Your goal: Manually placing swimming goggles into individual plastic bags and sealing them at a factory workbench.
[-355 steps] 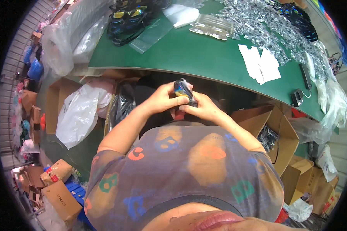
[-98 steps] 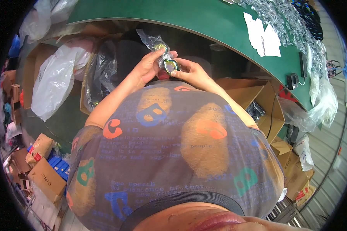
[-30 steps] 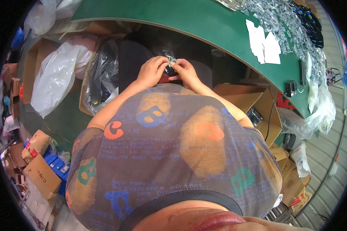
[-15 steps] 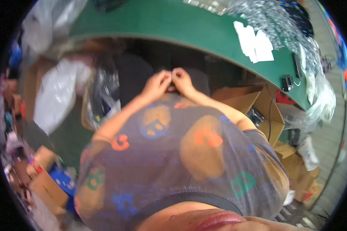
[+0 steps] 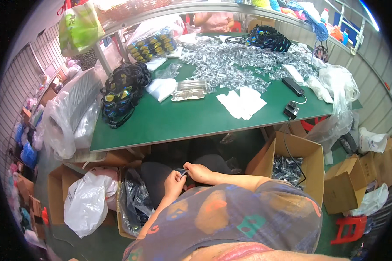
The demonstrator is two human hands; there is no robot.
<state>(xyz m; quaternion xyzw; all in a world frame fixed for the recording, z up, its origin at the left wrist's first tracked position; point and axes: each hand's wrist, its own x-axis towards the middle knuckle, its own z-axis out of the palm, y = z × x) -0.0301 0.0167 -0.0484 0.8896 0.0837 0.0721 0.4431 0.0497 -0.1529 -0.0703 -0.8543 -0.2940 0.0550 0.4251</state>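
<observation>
My left hand (image 5: pixel 174 182) and my right hand (image 5: pixel 197 172) meet low over my dark-clad lap, below the front edge of the green table (image 5: pixel 161 132). Both are closed, with fingertips pinching a small dark piece (image 5: pixel 184 173) from either side. It is too small and too covered by fingers to name its kind. To my left stands an open carton lined with clear plastic (image 5: pixel 135 198), holding dark items. On my right an open cardboard box (image 5: pixel 313 174) contains many small clear-wrapped pieces (image 5: pixel 287 168).
On the table lie white paper slips (image 5: pixel 244 103), a heap of clear plastic pieces (image 5: pixel 231 61), dark strapped goggles (image 5: pixel 122 89), a metal tray (image 5: pixel 190 90) and a black power strip (image 5: pixel 293 86). Its cable hangs by the right box. A red stool (image 5: pixel 349 229) stands right; a white bag (image 5: pixel 87 202) lies left.
The view has tilted up, bringing the whole tabletop into sight. My hands stay together over my lap, and a dark piece now shows between their fingertips.
</observation>
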